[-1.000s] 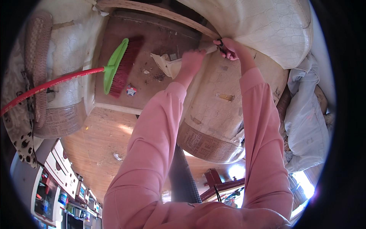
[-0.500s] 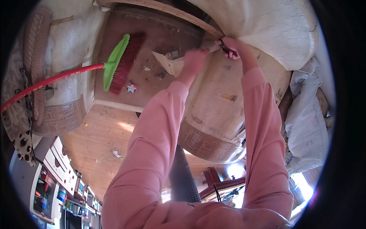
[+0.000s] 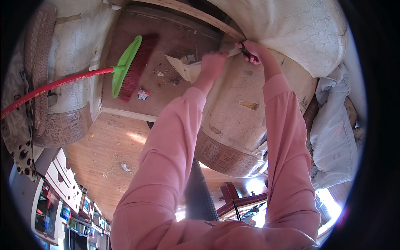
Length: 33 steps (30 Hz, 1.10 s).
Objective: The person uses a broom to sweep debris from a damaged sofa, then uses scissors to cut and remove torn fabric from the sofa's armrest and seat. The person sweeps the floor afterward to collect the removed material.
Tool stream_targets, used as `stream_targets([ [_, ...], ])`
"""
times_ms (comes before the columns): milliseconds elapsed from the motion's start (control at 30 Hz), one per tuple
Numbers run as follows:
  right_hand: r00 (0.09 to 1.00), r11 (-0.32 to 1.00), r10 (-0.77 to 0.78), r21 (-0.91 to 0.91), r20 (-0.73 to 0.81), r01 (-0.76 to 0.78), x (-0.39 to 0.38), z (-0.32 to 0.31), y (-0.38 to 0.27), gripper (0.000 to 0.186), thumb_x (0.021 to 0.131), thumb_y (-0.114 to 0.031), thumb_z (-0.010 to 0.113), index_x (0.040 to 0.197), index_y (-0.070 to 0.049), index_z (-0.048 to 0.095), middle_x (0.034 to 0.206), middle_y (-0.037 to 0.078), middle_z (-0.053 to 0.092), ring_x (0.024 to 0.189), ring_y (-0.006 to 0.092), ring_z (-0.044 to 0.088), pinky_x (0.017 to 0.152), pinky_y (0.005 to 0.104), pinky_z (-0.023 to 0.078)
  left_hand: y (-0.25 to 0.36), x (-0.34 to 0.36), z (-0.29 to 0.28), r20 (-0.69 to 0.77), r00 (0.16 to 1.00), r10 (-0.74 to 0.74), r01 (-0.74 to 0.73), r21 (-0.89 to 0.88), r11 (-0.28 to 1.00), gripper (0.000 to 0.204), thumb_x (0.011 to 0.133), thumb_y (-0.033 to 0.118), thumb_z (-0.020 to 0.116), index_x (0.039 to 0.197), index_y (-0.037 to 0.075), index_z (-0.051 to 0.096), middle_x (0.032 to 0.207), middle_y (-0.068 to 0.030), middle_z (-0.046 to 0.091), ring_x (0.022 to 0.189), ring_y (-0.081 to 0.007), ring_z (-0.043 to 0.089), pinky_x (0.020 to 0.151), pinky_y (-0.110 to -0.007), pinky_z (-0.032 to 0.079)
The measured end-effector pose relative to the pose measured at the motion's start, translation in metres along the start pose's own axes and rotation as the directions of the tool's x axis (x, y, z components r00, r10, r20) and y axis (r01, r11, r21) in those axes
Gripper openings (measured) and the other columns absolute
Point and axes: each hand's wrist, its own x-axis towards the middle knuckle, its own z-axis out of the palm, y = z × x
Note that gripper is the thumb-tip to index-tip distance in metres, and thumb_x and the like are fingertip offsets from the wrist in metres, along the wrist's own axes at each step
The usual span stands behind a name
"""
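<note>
sunlit wooden floorboards [image 3: 104,154] are stretching below an upturned cream sofa [image 3: 233,112], its brown underside panel [image 3: 175,54] facing the head camera and littered with crumbs. one broom is lying across that panel, its green head [image 3: 125,66] and red bristles resting on the brown board and its single red handle [image 3: 54,85] running out to the left over the sofa's quilted side. one small star-shaped scrap [image 3: 143,94] is lying just beside the bristles. two pink-sleeved arms are reaching up from the lower edge. the left hand [image 3: 213,64] is clenching around a loose flap of cream upholstery [image 3: 183,68], peeled away from the panel's right edge and pulled taut. the right hand [image 3: 252,51] is gripping one small dark-handled tool [image 3: 243,49] at the seam where the flap is meeting the wooden frame rail [image 3: 196,12]; what kind of tool it is cannot be told. one pale blue cushion [image 3: 333,133] is lying to the right, near the sofa. one dark red stand [image 3: 233,196] is showing between the arms, low in the picture.
</note>
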Motion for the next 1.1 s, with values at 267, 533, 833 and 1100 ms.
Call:
stream_targets([
  [267,0.999,0.994,-0.014,-0.105,-0.035,0.010,0.011,0.004,0.000,0.046,0.082,-0.049,0.057,0.058,-0.013,0.041,0.049,0.000,0.044,0.033,0.0083,0.031,0.032,0.0239,0.023,-0.003,-0.003,0.000,-0.004,1.000,0.003,-0.003,-0.015,1.000,0.018,0.076,0.009,0.050,0.092,0.013,0.059,0.081,-0.0090,0.061,0.079,-0.0267,0.062,0.064,-0.039,0.050],
  [533,1.000,1.000,-0.014,0.023,-0.020,0.015,0.009,0.006,0.000,0.044,0.084,-0.051,0.052,0.065,-0.013,0.043,0.050,-0.001,0.047,0.035,0.0061,0.037,0.034,0.0220,0.027,-0.008,-0.004,0.006,-0.091,0.996,-0.009,0.004,-0.059,0.998,0.021,0.075,0.008,0.050,0.093,0.015,0.059,0.080,-0.0080,0.061,0.077,-0.0268,0.062,0.061,-0.039,0.051],
  [833,0.999,1.000,0.004,0.009,-0.044,-0.003,0.019,0.016,-0.011,0.042,0.084,-0.051,0.052,0.067,-0.014,0.044,0.051,-0.001,0.048,0.036,0.0057,0.037,0.034,0.0207,0.027,-0.016,-0.005,0.012,-0.099,0.995,-0.011,-0.001,-0.112,0.994,0.023,0.074,0.008,0.051,0.094,0.015,0.060,0.079,-0.0079,0.061,0.076,-0.0278,0.062,0.061,-0.040,0.051],
  [1100,0.997,0.990,-0.070,0.118,-0.037,0.074,0.002,0.010,0.007,0.048,0.081,-0.055,0.057,0.059,-0.015,0.042,0.050,-0.001,0.048,0.034,0.0054,0.034,0.033,0.0193,0.027,-0.018,0.001,-0.002,-0.004,0.997,-0.073,0.072,-0.124,0.990,0.016,0.079,0.011,0.050,0.091,0.013,0.060,0.079,-0.0106,0.063,0.079,-0.0307,0.062,0.061,-0.042,0.050],
])
